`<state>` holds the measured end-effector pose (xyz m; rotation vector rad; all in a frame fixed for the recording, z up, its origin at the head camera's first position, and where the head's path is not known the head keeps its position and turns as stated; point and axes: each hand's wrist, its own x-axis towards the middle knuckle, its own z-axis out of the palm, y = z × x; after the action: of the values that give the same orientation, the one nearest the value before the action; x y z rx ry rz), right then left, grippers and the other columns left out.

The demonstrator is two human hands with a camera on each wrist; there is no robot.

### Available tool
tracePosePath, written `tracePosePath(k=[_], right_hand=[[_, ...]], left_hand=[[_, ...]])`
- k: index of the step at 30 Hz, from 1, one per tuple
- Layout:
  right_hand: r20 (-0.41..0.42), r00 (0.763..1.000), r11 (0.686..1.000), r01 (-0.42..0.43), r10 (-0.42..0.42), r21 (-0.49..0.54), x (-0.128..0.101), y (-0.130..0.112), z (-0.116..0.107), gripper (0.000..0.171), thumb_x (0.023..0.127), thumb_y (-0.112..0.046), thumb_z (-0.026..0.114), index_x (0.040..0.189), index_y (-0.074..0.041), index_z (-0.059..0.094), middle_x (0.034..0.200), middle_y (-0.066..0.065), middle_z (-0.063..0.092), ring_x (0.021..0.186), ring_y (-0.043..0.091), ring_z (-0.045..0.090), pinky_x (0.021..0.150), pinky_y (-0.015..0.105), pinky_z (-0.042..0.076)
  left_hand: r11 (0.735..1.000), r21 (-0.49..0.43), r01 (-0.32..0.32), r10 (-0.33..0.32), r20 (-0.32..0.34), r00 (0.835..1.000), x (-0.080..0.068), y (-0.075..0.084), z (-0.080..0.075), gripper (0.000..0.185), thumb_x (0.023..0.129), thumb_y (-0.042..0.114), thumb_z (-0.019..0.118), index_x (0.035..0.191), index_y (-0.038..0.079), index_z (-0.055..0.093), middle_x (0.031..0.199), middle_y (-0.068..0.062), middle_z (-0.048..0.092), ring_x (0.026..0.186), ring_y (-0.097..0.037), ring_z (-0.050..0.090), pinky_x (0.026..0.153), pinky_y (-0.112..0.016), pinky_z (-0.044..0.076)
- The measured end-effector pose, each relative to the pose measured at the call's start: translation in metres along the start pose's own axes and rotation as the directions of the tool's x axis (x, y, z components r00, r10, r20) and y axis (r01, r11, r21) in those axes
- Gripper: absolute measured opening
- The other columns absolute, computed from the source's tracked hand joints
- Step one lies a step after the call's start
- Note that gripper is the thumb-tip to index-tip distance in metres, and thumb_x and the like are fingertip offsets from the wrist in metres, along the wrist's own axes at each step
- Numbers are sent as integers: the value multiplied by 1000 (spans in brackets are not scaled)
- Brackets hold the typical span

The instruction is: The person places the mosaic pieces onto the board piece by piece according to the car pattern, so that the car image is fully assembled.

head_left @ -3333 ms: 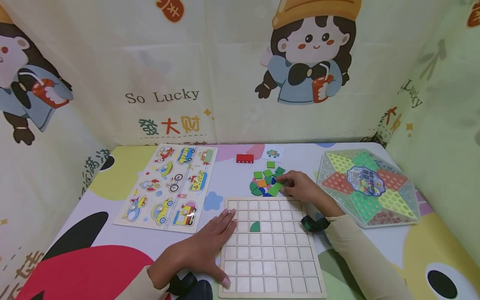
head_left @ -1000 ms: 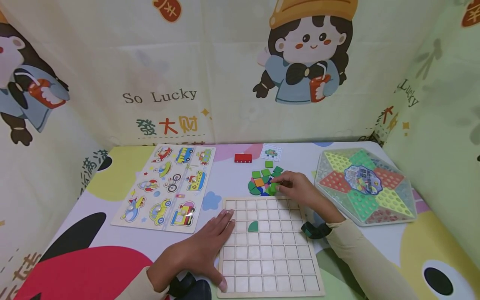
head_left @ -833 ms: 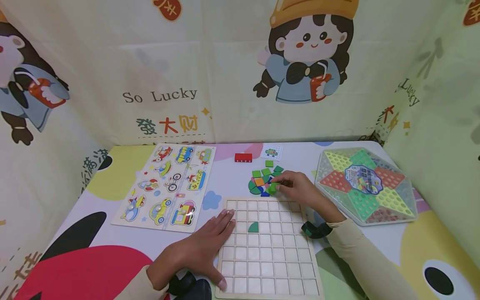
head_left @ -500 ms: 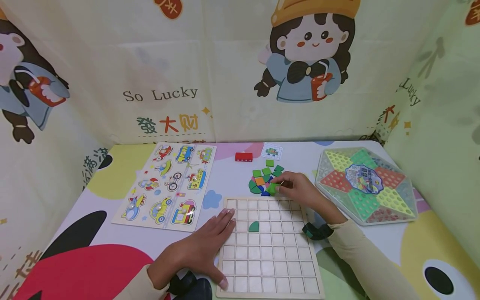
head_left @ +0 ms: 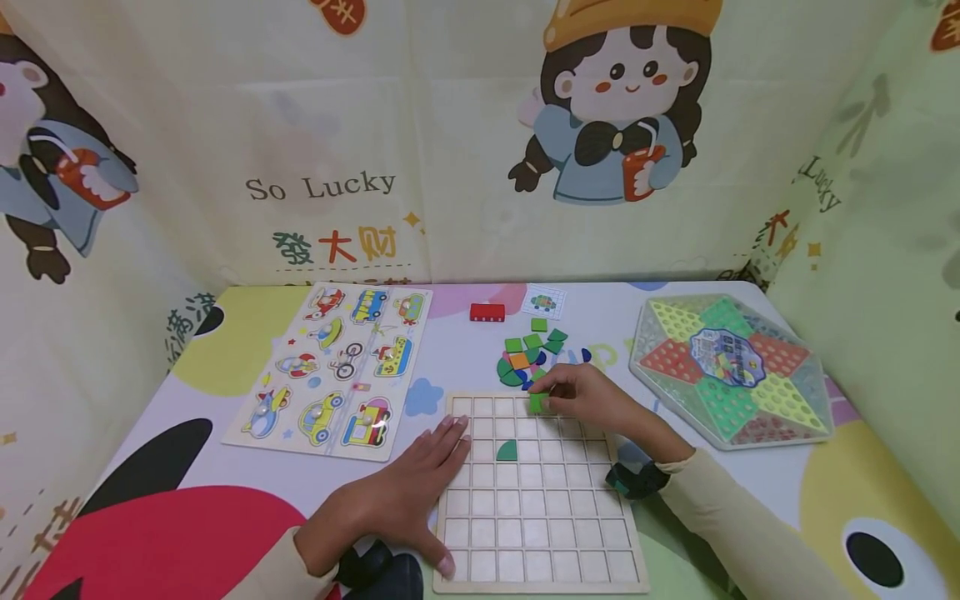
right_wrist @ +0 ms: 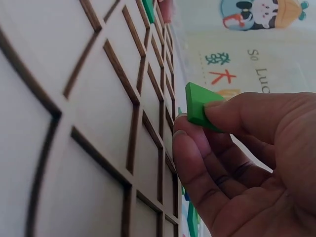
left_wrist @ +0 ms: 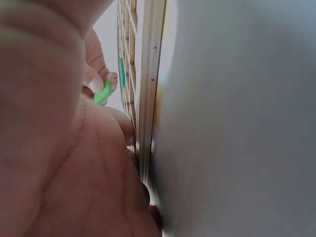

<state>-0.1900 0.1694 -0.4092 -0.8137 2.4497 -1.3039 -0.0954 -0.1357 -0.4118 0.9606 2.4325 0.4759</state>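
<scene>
Step in hand: judged to be carrying a piece from pile to grid; placing is not yet done.
Right hand [head_left: 581,398]: thumb and fingers closed in a pinch on one green square [head_left: 537,404]; no other piece seen in the grasp.
Green square: over the board's far edge, near the middle; tilted and clear of the grid in the right wrist view.
Left hand [head_left: 412,493]: fingers extended, thumb spread, gripping nothing; rests along the left edge of the board [head_left: 525,535], apparently steadying it.
Green quarter [head_left: 507,451]: lies in the third row from the far edge, third column from the left; the only piece seen seated.
Pile [head_left: 520,361]: loose pieces just beyond the far edge.
Card [head_left: 543,302]: beyond the pile, bearing a small figure on a grid; probably the pattern.
Next move: calls for lowering the square flat, edges true to the ribs, then release; target cell cannot be told.
Risk: a tilted square could catch on a rib.
</scene>
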Motion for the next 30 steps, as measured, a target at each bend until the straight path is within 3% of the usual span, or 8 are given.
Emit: tracePosePath(k=[4,17,24,30], right_hand=[[15,999,1000,-30,30,2,-4,-4,4,20,87,3,67,104,-6,72,98,1,68,77,15,59,67,24,52],[111,994,999,-10,6,35,-12,-12,18,17,88,1,67,102,-7,73,95,-2,68,76,15,59,68,25,53],[144,989,999,32,-33,6,-17,-18,23,24,87,5,63,103,-11,73,94,-7,66,75,13,55,65,25,51],[159,987,999,35,-32,-19,-18,-20,26,25,88,3,64,104,-13,73,96,-9,65,80,13,57,71,25,52]], left_hand=[[1000,-2,-3,3,-4,1000,-1,0,0,131,61,73,75,157,11,11,163,-4,-5,147,-22,-11,116,-50,5],[1000,-5,10,-10,-18,1000,-1,1,0,130,61,75,72,157,12,12,163,-3,-5,147,-21,-10,116,-50,5],[1000,-10,19,-19,-14,1000,-1,2,-1,129,61,74,73,157,11,13,163,-3,-4,147,-21,-10,116,-51,4],[1000,-8,15,-15,-12,1000,-2,2,-2,129,62,73,73,157,10,13,163,-4,-4,147,-22,-10,116,-50,5]])
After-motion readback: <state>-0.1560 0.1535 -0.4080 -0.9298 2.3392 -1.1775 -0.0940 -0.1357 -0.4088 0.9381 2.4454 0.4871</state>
